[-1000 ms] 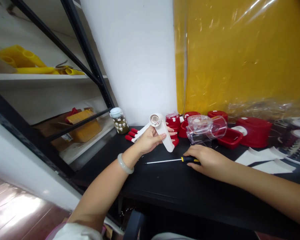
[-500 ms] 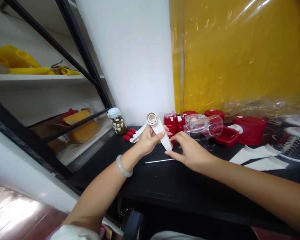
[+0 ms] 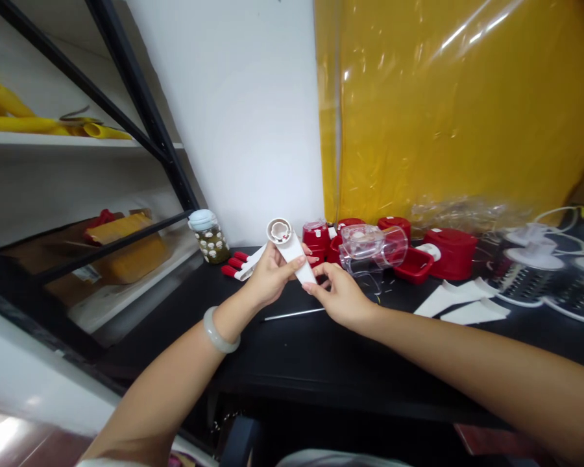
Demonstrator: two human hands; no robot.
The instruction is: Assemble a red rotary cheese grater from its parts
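Observation:
A white plastic handle piece point(image 3: 292, 255) with a round hollow end is held up above the black table. My left hand point(image 3: 271, 280) is closed round its middle, thumb lying across the front. At its lower end, the thumb and curled fingers of my right hand point(image 3: 341, 297) pinch the piece. The inside of the round end faces me. Below my hands a thin metal rod point(image 3: 292, 315) lies on the table. Behind my left hand are white pieces with red ends point(image 3: 237, 263), partly covered by it.
A patterned jar point(image 3: 209, 239) with a pale lid stands left. Behind my right hand lie a clear plastic housing point(image 3: 365, 245), a red tray point(image 3: 413, 266) and a red housing point(image 3: 450, 254). White flat parts point(image 3: 452, 297) and grater-like drums point(image 3: 528, 275) lie right. A black-framed shelf point(image 3: 160, 146) rises left.
The view has swung a little to the right, so everything appears further left. My right hand's fingers have drawn in closer on the lower end of the white handle piece.

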